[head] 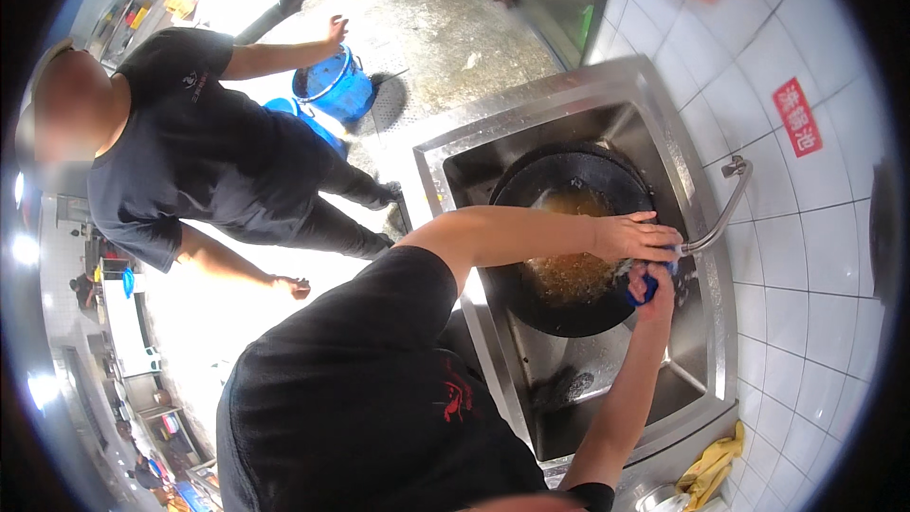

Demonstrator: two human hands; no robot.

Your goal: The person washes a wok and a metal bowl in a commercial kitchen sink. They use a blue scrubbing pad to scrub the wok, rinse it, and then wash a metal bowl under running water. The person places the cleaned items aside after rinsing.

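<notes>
My left hand (636, 236) reaches over the far rim of a black wok (569, 316), palm down. Its fingertips lie at the end of a curved metal faucet spout (721, 220) and cover it partly; whether they grip it is hidden. Just beside it, my right hand (657, 288) is closed around a blue item (642, 290), perhaps a cloth or hose; its kind is unclear. The wok sits in a stainless steel sink (718, 341) and holds brownish, foamy water (569, 277). Splashing water shows near my hands.
A person in a black shirt (213, 163) stands at the left, near blue buckets (345, 92). White wall tiles (775, 249) rise behind the sink. Yellow gloves or cloth (714, 466) and a metal pot (657, 498) lie beside the sink's lower edge.
</notes>
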